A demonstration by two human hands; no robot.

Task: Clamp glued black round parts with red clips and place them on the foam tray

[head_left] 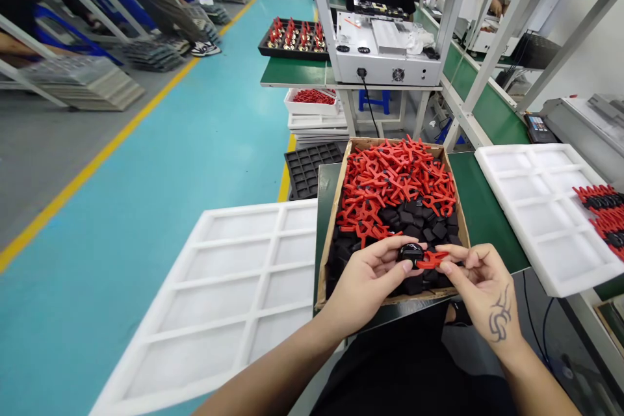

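**A:** In the head view, your left hand (363, 273) holds a small black part (411, 252) at the fingertips, low and centre in the frame, right over the near edge of the cardboard box (331, 227). Your right hand (480, 279) pinches a red clip (431, 260) and meets the black part with it; the two pieces touch.

**B:** Why hold them up there, do you think?

**A:** Judging by the pose, you keep both pieces above the box so that the loose stock sits right under your fingers. Your left grip is closed around the black part from the left; your right grip is narrow, thumb and forefinger on the clip's tail.

**B:** And how does the part look?

**A:** Rounded, glossy black, with a faint light mark on top that is too small to read. The clip is matte red, with thin arms.

**B:** What lies around you?

**A:** The box holds a heap of red clips (394, 175) at its far end and black parts (424, 224) nearer you. A white foam tray (229, 292) sits lower left. Another white tray (536, 208) lies at the right on the green counter (480, 208), with clipped pieces (604, 211) at its right edge.
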